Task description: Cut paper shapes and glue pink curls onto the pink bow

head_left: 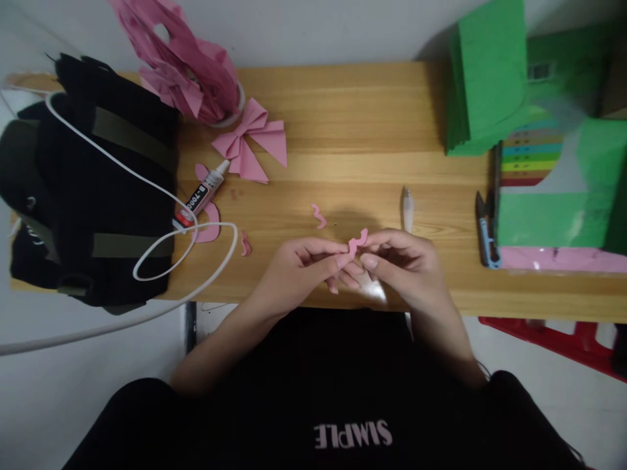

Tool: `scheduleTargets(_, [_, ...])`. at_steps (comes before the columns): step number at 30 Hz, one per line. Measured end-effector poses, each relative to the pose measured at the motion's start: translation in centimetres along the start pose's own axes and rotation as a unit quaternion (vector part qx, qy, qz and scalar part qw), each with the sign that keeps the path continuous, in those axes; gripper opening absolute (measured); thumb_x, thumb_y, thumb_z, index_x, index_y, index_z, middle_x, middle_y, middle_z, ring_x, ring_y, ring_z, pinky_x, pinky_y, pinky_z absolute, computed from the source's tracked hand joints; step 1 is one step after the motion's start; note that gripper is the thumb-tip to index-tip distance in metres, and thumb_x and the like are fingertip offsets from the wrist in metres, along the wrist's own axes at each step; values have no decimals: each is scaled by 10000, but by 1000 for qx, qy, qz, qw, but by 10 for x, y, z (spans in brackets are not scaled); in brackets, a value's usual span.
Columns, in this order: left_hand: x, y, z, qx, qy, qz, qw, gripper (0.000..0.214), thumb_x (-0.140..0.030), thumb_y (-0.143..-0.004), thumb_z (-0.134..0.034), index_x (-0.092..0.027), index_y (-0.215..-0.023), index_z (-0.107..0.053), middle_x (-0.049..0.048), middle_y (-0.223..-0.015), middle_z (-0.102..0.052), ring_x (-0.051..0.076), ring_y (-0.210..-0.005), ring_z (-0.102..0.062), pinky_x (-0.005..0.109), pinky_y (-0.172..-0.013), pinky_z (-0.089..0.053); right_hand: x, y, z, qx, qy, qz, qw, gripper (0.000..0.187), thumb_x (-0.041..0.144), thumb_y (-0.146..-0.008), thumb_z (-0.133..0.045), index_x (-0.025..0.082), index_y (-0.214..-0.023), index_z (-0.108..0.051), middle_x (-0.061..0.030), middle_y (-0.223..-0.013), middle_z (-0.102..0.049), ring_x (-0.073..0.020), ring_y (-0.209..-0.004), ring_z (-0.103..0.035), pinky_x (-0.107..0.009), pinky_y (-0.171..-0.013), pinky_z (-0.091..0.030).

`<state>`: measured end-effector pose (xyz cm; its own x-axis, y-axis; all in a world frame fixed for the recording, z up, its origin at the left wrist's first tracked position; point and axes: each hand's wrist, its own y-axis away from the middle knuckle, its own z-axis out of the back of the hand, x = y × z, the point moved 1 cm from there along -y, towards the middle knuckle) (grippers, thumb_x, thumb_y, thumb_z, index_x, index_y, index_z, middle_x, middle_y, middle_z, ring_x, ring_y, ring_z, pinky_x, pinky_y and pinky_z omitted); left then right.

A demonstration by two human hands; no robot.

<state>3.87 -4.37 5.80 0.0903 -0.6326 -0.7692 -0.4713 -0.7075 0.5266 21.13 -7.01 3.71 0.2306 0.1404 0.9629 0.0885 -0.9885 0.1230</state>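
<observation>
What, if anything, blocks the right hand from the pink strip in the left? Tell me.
Nothing visible. The right hand is right beside the wavy pink strip pinched by the left hand; whether it touches is unclear.

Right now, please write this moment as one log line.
left hand: pinching wavy pink piece; right hand: close, contact unclear; table: pen, glue tube, pink bow

Surroundings of the wooden table (343, 117). Left: a black bag (73, 189) with olive straps lay at the end, crossed by a looped white cable (122, 326). Right: a blue-handled cutting tool (484, 235) lay beside a flat packet (553, 219) with coloured bands; green pieces (490, 72) stood farther back. A red object (553, 341) showed below the near edge.
</observation>
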Motion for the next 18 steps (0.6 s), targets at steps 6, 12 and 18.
scheduleTargets(6, [5,-4,0,-7,-20,-1,1000,101,-212,-838,-685,-171,-858,-775,57,-798,-787,174,-713,-754,217,-567,-512,-7,0,-13,-86,37,-7,996,74,277,-772,-817,266,-815,-758,19,-739,-734,-134,-615,-634,-282,-570,-538])
scheduleTargets(12, [9,-5,9,-49,-118,-9,992,135,-220,-811,-698,-179,-924,-760,56,-840,-782,172,-713,-727,254,-616,-516,-12,-7,-12,-119,40,-8,992,55,260,-760,-797,260,-744,-745,12,-751,-736,-151,-687,-678,-322,-695,-592])
scheduleTargets(18, [11,-11,34,-220,-447,-204,843,127,-220,-863,-659,-232,-946,-754,70,-985,-726,203,-880,-650,336,-861,-474,-22,-19,-10,-182,83,-45,979,79,276,-772,-746,218,-727,-716,18,-619,-673,-146,-606,-647,-314,-646,-567])
